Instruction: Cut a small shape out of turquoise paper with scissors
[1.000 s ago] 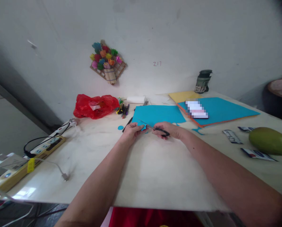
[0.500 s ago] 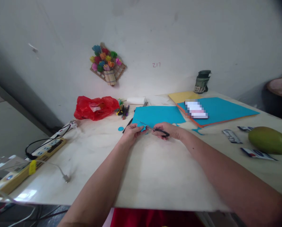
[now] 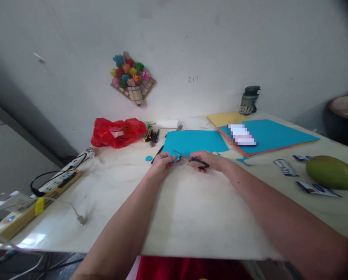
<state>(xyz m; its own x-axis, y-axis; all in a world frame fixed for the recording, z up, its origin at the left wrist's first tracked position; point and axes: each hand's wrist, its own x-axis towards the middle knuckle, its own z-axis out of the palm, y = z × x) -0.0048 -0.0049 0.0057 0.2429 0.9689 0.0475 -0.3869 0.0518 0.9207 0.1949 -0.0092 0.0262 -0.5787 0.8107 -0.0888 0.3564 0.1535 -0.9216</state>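
Note:
Between the fingertips of my left hand [image 3: 162, 163] is a small piece of blue paper [image 3: 174, 155]. My right hand [image 3: 204, 160] is closed round the black handles of a pair of scissors [image 3: 203, 165], whose blades point left and reach the small piece. Just behind both hands lies a larger blue sheet [image 3: 195, 140]. A small blue paper disc [image 3: 148, 158] rests on the table left of my left hand. Blue paper scraps [image 3: 243, 161] lie to the right of the sheet. How far the blades are apart is too small to tell.
A red plastic bag [image 3: 118, 133], markers [image 3: 154, 138] and a yellow-black cutter [image 3: 147, 135] lie at the back left. On stacked coloured sheets [image 3: 281, 132] rests a phone [image 3: 242, 135]. A mango [image 3: 332, 172] and small packets [image 3: 318, 189] are at right, a power strip [image 3: 57, 184] at left.
Hardly anything differs. Both hands, the scissors and the small blue piece keep nearly the same place, and the whole view has shifted very slightly.

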